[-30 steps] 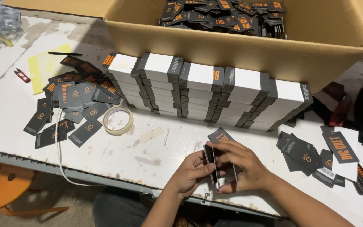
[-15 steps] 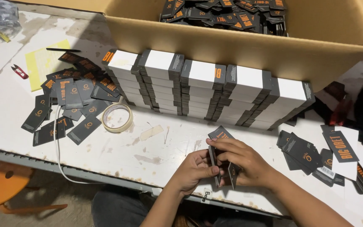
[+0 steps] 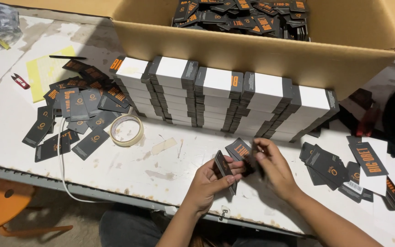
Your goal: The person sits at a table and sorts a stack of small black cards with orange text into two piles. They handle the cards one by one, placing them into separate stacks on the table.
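My left hand grips a small stack of dark paper tags on edge, just above the white table. My right hand pinches a blurred dark tag at its fingertips, close to the stack. One dark tag with orange lettering lies on the table just behind both hands. A long row of stacked tags, white on top with dark ends, stands beyond the hands against a cardboard box.
The big cardboard box holds several loose dark tags. More tags lie scattered at left and right. A tape roll, white cord, red snips, yellow sheet and orange stool are near.
My hands have drawn apart: the left keeps the stack, the right has pulled a tag off to the right. The view has shifted slightly.
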